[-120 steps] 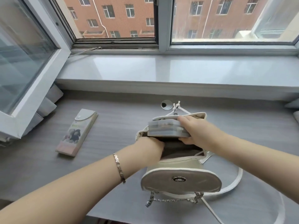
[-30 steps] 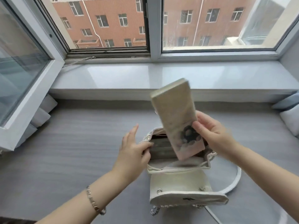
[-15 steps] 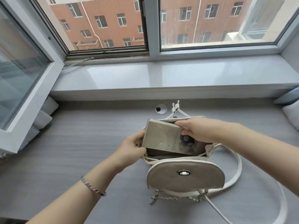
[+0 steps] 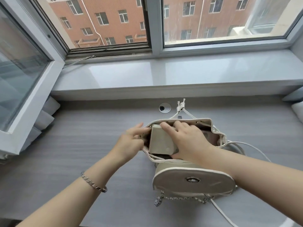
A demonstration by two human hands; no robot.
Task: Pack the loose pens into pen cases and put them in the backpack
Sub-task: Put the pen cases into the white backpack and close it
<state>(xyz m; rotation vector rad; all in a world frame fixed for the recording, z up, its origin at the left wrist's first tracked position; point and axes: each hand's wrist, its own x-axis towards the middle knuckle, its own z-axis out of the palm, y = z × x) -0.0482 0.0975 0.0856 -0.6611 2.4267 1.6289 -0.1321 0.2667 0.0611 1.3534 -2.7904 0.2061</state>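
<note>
Pen case (image 4: 159, 142) in the backpack (image 4: 191, 181) mouth, backpack on the desk (image 4: 82, 136) before the windowsill (image 4: 164, 74).

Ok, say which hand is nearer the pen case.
Right. The right hand holds the pen case; the left hand is beside it, at the left rim of the backpack.

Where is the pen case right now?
In the head view, the pen case pokes out of the open backpack in the middle of the desk, held by the right hand, with the left hand at the rim beside it.
</note>
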